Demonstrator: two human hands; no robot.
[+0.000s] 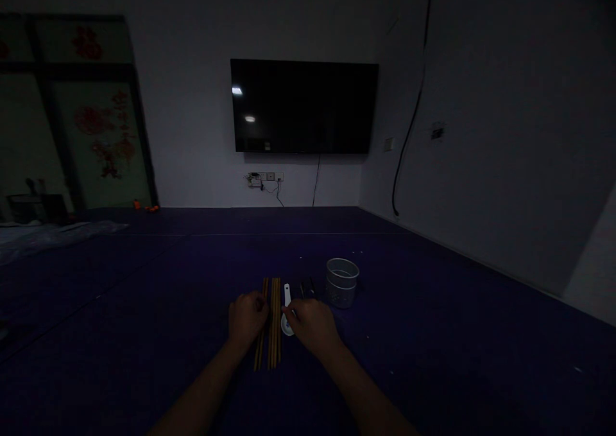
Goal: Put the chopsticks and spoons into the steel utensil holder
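Observation:
My left hand (247,320) is curled, thumb against fingers, over the left edge of a row of wooden chopsticks (274,323). Whether it grips one of them is too dark to see. A white spoon (287,293) lies just right of the chopsticks, its bowl towards me. Over its right side, my right hand (312,323) is closed with the thumb pointing left; anything inside the fingers is hidden. Beyond that hand lie dark, slim utensils (312,286), partly covered and hard to make out. An open cylindrical holder (341,284) stands upright to their right.
The dark blue floor covering (192,295) carries a few pale specks. Clear plastic sheeting (62,234) lies far left. Ahead, a television (303,108) hangs above wall sockets (270,176). A black cable (409,128) runs down the right wall.

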